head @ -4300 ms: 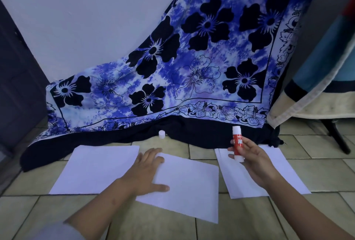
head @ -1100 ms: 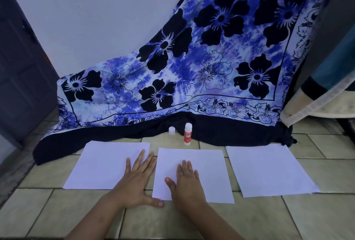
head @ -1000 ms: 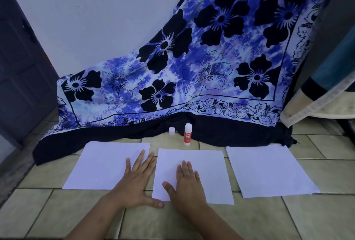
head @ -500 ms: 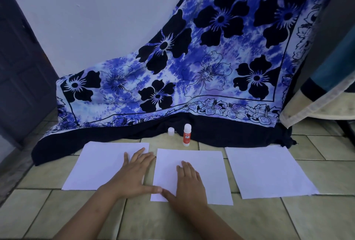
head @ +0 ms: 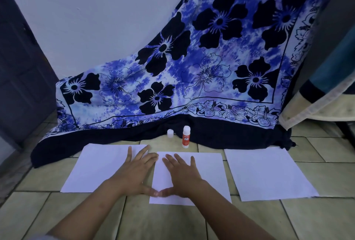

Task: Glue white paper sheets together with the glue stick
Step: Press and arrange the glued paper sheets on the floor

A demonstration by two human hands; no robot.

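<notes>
White paper is pressed flat by the left hand [head: 134, 170] and right hand [head: 182, 174], each grip wide and empty. The middle sheet [head: 209, 174] could be skewed against the left sheet [head: 99, 166] if pushed unevenly. Beyond, the glue stick [head: 186, 137], stood beside its cap [head: 170, 133], may dry.

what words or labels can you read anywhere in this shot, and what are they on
"GLUE STICK", as best it reads: white letters on the red label of the upright red-and-white glue stick.
Small line above it on the same label: too blurred to read.
Nothing else shows readable text.
</notes>
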